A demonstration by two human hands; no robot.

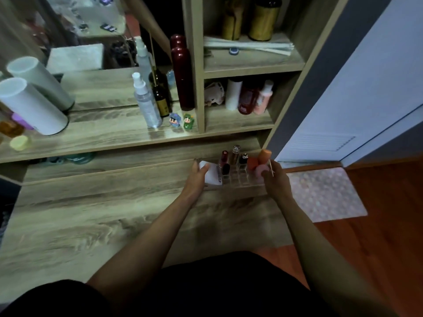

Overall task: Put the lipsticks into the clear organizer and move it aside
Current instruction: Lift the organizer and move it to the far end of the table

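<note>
A clear organizer [238, 178] sits at the far right of the wooden dresser top, under the shelf. Several lipsticks [230, 160] stand upright in its back cells, beside orange and pink makeup sponges [259, 162] at its right end. A white compact [214, 176] lies in its left end. My left hand [198, 176] grips the organizer's left end, thumb on the compact. My right hand [273, 177] grips its right end, fingers around the wall. The front cells look bare.
The wooden dresser top [103, 216] spreads left and toward me. On the shelf above stand a spray bottle [146, 104], a dark red bottle [183, 78], two small figurines [182, 121] and a white cylinder [32, 106]. A patterned mat [325, 193] lies on the floor to the right.
</note>
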